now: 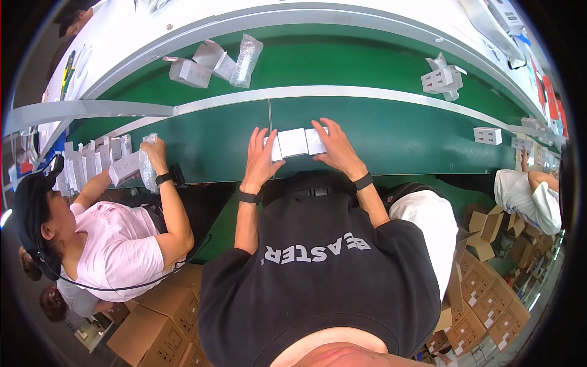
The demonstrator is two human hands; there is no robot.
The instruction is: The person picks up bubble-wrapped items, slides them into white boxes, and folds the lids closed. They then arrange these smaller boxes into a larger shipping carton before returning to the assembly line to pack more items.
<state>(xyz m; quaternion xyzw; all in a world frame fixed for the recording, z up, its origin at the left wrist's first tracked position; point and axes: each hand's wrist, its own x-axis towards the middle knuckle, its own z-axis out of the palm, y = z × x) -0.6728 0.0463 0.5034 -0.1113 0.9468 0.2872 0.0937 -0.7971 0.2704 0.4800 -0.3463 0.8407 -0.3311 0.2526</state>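
In front of me, three small white boxes (293, 143) stand side by side in a row on the dark green bench top (391, 137). My left hand (262, 160) grips the left end of the row, with thumb and fingers around the white box (276, 148) there. At the other end, my right hand (338, 150) has its fingers and thumb on the right white box (315, 141). The middle box touches neither hand. Parts of both end boxes are hidden by my fingers.
Beyond a pale rail lies a green conveyor belt (342, 67) with opened white boxes (189, 72), bubble wrap (247, 60) and another wrapped box (441, 79). A co-worker (116, 244) at my left holds a box and bubble wrap. One white box (487, 136) sits right. Cardboard cartons (153, 330) stand behind.
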